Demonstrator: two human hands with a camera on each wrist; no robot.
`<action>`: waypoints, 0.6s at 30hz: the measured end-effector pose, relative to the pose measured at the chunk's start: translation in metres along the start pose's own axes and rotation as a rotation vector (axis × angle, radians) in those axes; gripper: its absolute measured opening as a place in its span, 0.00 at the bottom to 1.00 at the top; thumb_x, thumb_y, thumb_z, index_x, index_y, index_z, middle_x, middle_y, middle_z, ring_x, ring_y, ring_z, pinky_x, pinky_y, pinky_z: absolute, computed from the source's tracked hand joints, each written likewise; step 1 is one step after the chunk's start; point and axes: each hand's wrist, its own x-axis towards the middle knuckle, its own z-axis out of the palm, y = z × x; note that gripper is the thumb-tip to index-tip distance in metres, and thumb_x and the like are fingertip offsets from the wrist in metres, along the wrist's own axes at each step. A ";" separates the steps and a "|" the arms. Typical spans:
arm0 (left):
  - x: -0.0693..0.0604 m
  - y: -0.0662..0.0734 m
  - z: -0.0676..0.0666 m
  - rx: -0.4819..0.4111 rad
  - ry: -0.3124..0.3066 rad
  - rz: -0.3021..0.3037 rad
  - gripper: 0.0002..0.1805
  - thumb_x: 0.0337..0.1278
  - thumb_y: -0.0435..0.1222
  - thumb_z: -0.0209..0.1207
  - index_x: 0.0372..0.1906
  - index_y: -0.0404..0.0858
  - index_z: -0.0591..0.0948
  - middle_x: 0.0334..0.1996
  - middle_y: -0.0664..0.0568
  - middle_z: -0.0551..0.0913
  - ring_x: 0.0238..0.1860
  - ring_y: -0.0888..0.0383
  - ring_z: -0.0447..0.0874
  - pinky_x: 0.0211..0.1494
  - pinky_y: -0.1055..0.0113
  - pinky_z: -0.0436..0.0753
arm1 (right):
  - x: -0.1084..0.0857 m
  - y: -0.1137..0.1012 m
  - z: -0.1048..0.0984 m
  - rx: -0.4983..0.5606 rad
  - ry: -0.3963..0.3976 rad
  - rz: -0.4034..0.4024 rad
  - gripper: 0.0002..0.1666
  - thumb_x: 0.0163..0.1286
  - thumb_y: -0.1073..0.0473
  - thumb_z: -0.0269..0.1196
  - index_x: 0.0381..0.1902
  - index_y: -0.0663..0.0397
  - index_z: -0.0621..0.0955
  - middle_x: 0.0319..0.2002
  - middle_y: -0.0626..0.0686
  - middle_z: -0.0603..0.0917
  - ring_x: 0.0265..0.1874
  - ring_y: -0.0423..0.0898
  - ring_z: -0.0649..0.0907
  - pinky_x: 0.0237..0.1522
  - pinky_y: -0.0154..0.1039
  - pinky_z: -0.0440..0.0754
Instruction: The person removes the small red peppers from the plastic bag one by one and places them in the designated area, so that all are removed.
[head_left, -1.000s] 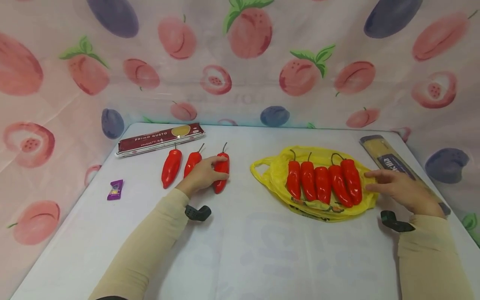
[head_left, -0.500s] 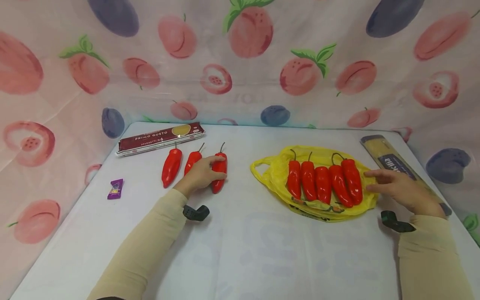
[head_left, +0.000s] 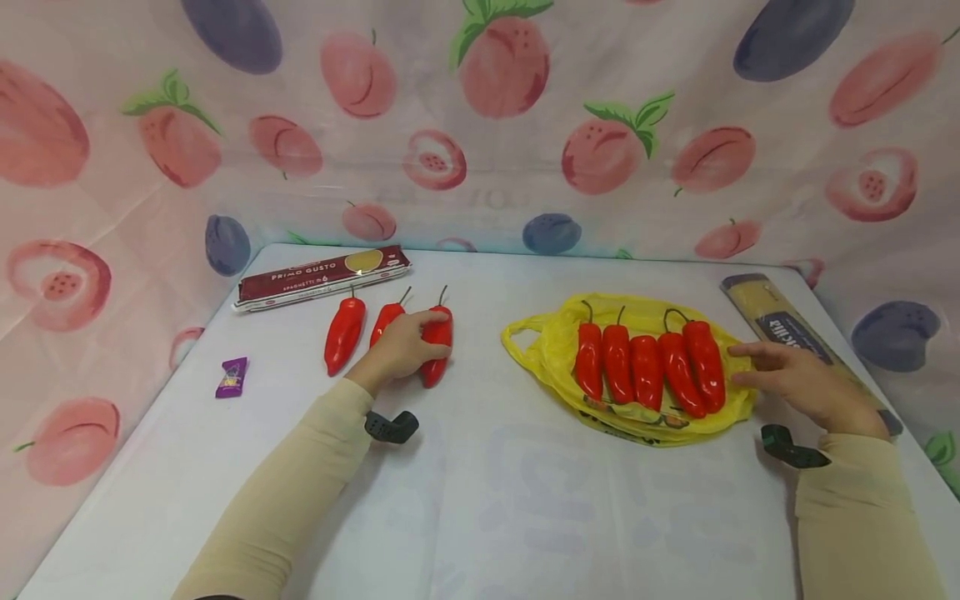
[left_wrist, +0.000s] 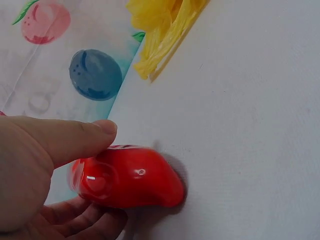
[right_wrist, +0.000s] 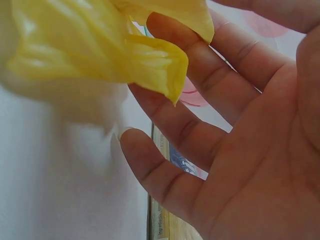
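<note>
My left hand [head_left: 397, 347] has its thumb and fingers on either side of a glossy red chili pepper [head_left: 431, 375], which lies on the table with its stem pointing away. In the left wrist view, the thumb presses one side of this pepper [left_wrist: 145, 177] and fingertips reach under the other. Two more red peppers [head_left: 344, 337] lie to its left, one partly hidden by the hand. My right hand [head_left: 813, 385], fingers spread and loosely bent, is at the right edge of a yellow plastic bag [head_left: 551, 367]. Several red peppers [head_left: 647, 371] lie in a row on the bag.
A dark red spaghetti pack [head_left: 322, 277] lies at the back left. Nearer on the left sits a small purple wrapped sweet [head_left: 232, 377]. Another pasta pack [head_left: 765, 304] lies at the right, partly behind the right hand. Fruit-patterned cloth [head_left: 480, 200] bounds the white table [head_left: 525, 508].
My left hand and the pepper in it have shifted slightly left, toward the two other loose peppers. The right hand stays at the bag's edge.
</note>
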 end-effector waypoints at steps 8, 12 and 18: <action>0.003 0.000 0.004 -0.023 -0.007 -0.026 0.38 0.60 0.43 0.68 0.74 0.48 0.68 0.61 0.43 0.71 0.63 0.44 0.66 0.48 0.52 0.85 | -0.001 -0.001 0.000 0.010 0.000 0.026 0.51 0.69 0.33 0.60 0.75 0.62 0.61 0.69 0.77 0.57 0.64 0.77 0.58 0.50 0.78 0.65; 0.004 0.000 0.004 -0.014 0.014 -0.012 0.38 0.60 0.44 0.68 0.74 0.48 0.68 0.60 0.44 0.72 0.62 0.45 0.66 0.49 0.52 0.85 | 0.000 0.000 0.001 0.013 0.006 0.027 0.52 0.68 0.33 0.61 0.75 0.62 0.61 0.69 0.77 0.57 0.64 0.77 0.58 0.51 0.78 0.65; -0.003 0.012 -0.008 0.002 0.062 0.056 0.38 0.60 0.44 0.68 0.74 0.47 0.67 0.61 0.44 0.73 0.62 0.45 0.68 0.51 0.51 0.84 | 0.001 0.001 -0.001 0.013 0.006 0.020 0.52 0.68 0.33 0.61 0.75 0.62 0.61 0.68 0.77 0.58 0.63 0.76 0.59 0.50 0.77 0.66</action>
